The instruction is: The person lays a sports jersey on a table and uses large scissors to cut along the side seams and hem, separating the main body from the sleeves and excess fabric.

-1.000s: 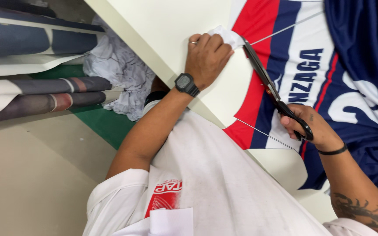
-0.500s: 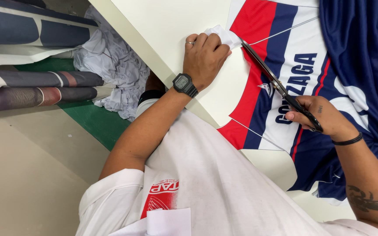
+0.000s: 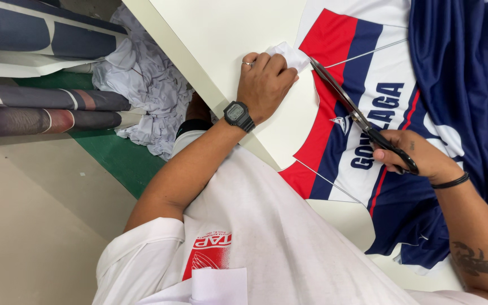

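Smooth printed cloth (image 3: 362,107) in red, white and navy lies on a matt pale tabletop (image 3: 221,34); dark metal scissors (image 3: 357,116) with glossy black handles; crumpled grey fabric (image 3: 148,90) beyond the tabletop's edge.

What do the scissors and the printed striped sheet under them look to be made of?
Scissors: blades look like dull grey metal, handles black, likely plastic, in the right hand. Printed sheet: thin matte material with red, white and navy stripes, lying flat; fabric or paper, cannot tell. The left hand pinches its white edge.

The right hand (image 3: 419,161) has drawn the scissors (image 3: 357,116) back along the printed fabric (image 3: 362,85) towards the table's near edge; blades now nearly closed.
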